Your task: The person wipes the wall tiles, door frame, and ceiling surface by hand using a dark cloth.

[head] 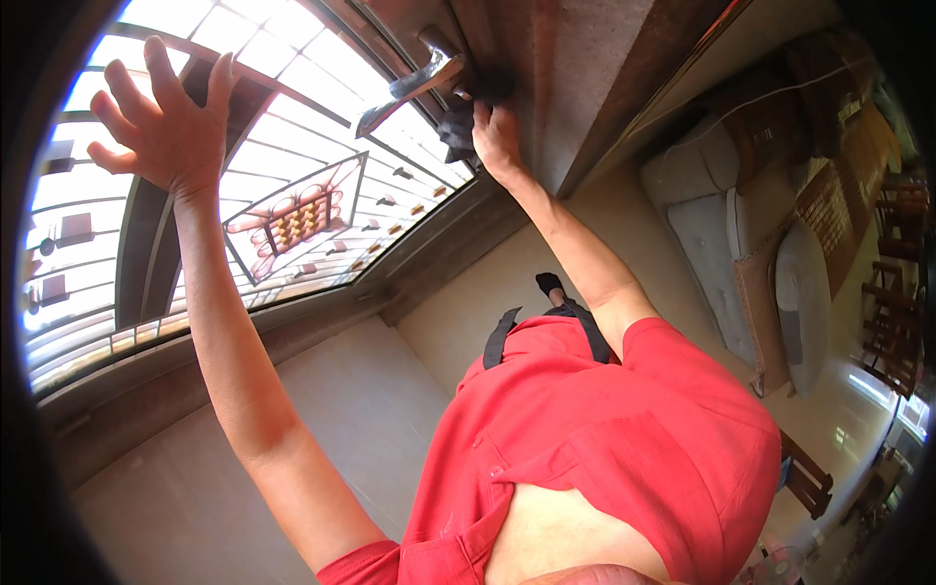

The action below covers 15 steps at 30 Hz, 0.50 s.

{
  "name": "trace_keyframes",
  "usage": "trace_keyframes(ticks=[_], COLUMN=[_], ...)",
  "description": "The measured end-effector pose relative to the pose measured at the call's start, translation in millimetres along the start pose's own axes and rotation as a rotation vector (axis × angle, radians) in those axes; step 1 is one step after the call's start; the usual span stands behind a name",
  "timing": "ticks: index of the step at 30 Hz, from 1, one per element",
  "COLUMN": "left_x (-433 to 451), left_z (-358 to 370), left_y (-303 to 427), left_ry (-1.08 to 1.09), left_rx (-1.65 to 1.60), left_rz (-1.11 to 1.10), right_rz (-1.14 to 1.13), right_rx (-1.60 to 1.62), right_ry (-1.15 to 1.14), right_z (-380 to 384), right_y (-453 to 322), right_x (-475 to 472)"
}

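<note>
My left hand (164, 121) is raised with its fingers spread, in front of or against the glass of a door or window; whether it touches cannot be told. My right hand (499, 139) grips a crumpled black cloth (457, 131) against the dark door frame (512, 44). Just above the cloth is a small metal lock part (462, 92). A worn metal lever handle (413, 88) sticks out to the upper left of my right hand. The fingertips of my right hand are partly hidden in the cloth.
Beyond the glass stands a metal grille (296, 223) with decorative pieces. A dark sill (314, 318) runs under the glass. At the right are a grey cushioned sofa (702, 256), wooden chairs (888, 314) and a small wooden stool (804, 475).
</note>
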<state>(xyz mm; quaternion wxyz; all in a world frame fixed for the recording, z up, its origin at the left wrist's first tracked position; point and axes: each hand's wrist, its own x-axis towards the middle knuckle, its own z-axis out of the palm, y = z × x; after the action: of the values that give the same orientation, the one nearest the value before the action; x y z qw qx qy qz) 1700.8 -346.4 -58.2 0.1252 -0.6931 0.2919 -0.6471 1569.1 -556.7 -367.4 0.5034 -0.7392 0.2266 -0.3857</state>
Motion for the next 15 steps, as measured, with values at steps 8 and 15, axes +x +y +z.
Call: trace_keyframes(ticks=[8,15], left_x=[2,-7], left_z=[0,-9], left_y=[6,-9], left_ry=[-0.068,-0.073], left_rx=[0.136,0.108], left_rz=[0.025,0.026], right_rz=[-0.079,0.278], right_rx=[-0.056,-0.217], right_ry=[0.146,-0.096], right_z=[11,7], right_y=[55,33], right_x=[-2,-5])
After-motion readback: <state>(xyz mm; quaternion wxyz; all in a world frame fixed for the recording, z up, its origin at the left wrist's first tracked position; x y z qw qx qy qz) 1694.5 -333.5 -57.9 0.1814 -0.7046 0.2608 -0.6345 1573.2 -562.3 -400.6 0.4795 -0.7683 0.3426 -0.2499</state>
